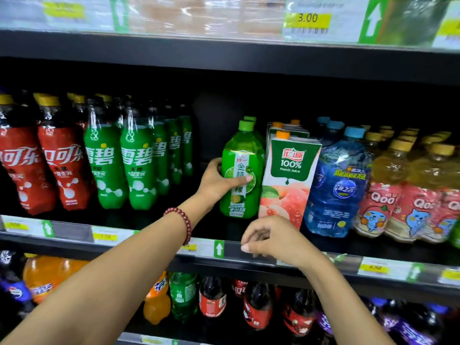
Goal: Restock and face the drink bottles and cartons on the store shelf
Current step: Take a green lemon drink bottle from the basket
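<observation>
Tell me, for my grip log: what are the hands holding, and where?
Left hand grips the green lime-drink bottle around its labelled middle. Right hand holds nothing, fingers loosely curled.

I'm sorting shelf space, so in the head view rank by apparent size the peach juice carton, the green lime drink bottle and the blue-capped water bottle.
1. blue-capped water bottle, largest.
2 and 3. peach juice carton and green lime drink bottle look too alike to rank; a hand covers the carton's base.

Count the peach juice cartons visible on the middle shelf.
3. The front peach juice carton stands right of the green lime drink bottle gripped by the left hand; a second and third queue behind. More may be hidden.
</observation>
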A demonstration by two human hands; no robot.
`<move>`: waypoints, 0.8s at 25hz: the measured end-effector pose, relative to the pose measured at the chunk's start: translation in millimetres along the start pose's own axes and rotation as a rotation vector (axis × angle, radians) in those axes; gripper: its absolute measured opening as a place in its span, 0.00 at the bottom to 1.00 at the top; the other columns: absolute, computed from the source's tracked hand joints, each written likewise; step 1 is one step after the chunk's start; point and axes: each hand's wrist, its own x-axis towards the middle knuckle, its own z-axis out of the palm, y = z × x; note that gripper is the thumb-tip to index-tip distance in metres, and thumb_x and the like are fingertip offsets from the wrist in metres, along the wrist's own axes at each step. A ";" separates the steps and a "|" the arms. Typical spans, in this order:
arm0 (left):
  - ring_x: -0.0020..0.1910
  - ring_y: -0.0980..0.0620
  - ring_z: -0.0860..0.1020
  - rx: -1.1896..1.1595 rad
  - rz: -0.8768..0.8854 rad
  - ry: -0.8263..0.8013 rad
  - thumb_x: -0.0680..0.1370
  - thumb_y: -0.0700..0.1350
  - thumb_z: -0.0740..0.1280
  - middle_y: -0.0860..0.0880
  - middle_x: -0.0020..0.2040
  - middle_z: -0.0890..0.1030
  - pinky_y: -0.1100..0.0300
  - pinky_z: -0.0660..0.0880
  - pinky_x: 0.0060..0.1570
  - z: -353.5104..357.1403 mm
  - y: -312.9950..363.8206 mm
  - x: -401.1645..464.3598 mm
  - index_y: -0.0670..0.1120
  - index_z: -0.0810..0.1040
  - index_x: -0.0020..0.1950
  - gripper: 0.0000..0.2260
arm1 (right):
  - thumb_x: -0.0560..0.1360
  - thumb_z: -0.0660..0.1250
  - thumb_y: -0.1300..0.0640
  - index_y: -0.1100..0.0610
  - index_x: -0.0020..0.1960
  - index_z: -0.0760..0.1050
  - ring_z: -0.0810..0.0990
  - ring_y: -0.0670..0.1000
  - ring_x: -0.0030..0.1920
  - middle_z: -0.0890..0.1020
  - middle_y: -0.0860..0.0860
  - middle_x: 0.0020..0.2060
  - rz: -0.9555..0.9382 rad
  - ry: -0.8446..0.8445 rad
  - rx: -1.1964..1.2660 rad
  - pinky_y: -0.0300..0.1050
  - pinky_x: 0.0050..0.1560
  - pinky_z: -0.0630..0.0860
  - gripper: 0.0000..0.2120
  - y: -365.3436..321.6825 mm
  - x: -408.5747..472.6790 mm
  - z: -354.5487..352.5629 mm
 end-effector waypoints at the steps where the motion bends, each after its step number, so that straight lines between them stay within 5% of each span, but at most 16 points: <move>1: 0.50 0.50 0.81 -0.016 -0.015 -0.030 0.62 0.43 0.81 0.46 0.53 0.82 0.54 0.79 0.53 3.1 -1.6 4.4 0.43 0.70 0.62 0.33 | 0.69 0.74 0.62 0.53 0.36 0.80 0.79 0.43 0.30 0.80 0.46 0.27 -0.002 0.002 0.003 0.36 0.31 0.72 0.07 1.8 0.3 -0.5; 5: 0.49 0.50 0.83 0.029 -0.039 -0.078 0.54 0.52 0.83 0.47 0.51 0.84 0.50 0.79 0.54 2.8 -7.5 7.8 0.42 0.74 0.59 0.39 | 0.69 0.74 0.61 0.53 0.36 0.80 0.79 0.43 0.30 0.80 0.46 0.27 -0.002 0.008 0.005 0.36 0.32 0.73 0.06 3.5 0.0 -1.3; 13: 0.45 0.55 0.76 0.216 0.125 0.225 0.59 0.48 0.83 0.56 0.44 0.74 0.68 0.70 0.38 -18.6 7.6 -35.0 0.45 0.65 0.53 0.33 | 0.70 0.73 0.61 0.52 0.36 0.80 0.80 0.43 0.32 0.81 0.46 0.30 -0.011 0.024 -0.005 0.40 0.37 0.75 0.07 0.6 -3.4 0.2; 20: 0.42 0.74 0.72 0.327 0.392 0.189 0.58 0.46 0.83 0.61 0.44 0.72 0.79 0.66 0.38 -54.5 36.9 -95.8 0.47 0.65 0.53 0.33 | 0.70 0.73 0.63 0.52 0.36 0.79 0.79 0.44 0.30 0.80 0.45 0.27 -0.020 0.017 0.001 0.35 0.33 0.72 0.08 3.3 -1.8 -1.6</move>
